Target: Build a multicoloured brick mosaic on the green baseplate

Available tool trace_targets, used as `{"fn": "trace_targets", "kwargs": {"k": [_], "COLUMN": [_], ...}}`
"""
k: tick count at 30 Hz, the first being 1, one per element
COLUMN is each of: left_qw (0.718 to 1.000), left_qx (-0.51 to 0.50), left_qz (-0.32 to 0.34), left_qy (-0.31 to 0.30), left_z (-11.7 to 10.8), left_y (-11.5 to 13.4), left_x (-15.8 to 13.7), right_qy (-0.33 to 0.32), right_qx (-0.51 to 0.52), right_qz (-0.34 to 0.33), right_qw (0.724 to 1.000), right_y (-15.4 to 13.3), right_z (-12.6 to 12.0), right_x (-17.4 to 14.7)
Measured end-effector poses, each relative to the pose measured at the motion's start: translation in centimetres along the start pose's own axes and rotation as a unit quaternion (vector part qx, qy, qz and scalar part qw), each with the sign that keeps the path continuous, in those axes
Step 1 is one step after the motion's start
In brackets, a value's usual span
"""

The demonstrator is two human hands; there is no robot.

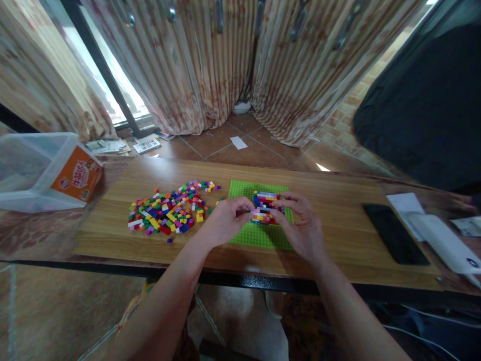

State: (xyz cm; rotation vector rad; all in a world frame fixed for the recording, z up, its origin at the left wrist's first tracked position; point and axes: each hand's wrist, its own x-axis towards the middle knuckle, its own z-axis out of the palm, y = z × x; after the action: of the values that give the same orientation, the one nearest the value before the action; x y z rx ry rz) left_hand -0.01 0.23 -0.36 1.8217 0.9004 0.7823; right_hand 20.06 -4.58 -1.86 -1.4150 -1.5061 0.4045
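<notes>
A green studded baseplate [259,236] lies on the wooden board, bearing a built block of many-coloured toy bricks [265,204]. My left hand [230,218] is at the left side of that block, thumb and forefinger pinched on a small pinkish brick [255,211]. From the right, my right hand [298,220] reaches over the block, its fingers curved and spread, with fingertips at the block's right and near parts. Whether it grips the block or only rests on it cannot be told. My fingers cover some of the block.
A heap of loose bricks [165,209] spreads over the left of the wooden board [338,225]. A clear plastic bin [37,173] with an orange label stands at far left. A black phone [394,234] and a white oblong device [445,240] lie at right.
</notes>
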Motion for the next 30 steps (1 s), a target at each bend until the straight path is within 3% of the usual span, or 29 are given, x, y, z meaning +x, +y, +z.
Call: {"fn": "trace_targets", "kwargs": {"k": [5, 10, 23, 30], "left_qw": [0.999, 0.999, 0.993, 0.997], "left_qx": [-0.036, -0.020, -0.115, -0.067], "left_qz": [0.027, 0.043, 0.017, 0.005], "left_qy": [0.010, 0.010, -0.029, 0.043], "left_z": [0.9, 1.0, 1.0, 0.0], "left_y": [0.5, 0.7, 1.2, -0.2], "left_x": [0.0, -0.2, -0.4, 0.4], "right_qy": [-0.065, -0.065, -0.129, -0.109], "right_qx": [0.011, 0.028, 0.097, -0.041], "right_qz": [-0.022, -0.006, -0.011, -0.085], "right_qw": [0.998, 0.997, 0.987, 0.990], "right_y": [-1.3, -1.5, -2.2, 0.3], "right_z": [0.5, 0.6, -0.6, -2.2], "right_x": [-0.4, -0.6, -0.3, 0.1]}}
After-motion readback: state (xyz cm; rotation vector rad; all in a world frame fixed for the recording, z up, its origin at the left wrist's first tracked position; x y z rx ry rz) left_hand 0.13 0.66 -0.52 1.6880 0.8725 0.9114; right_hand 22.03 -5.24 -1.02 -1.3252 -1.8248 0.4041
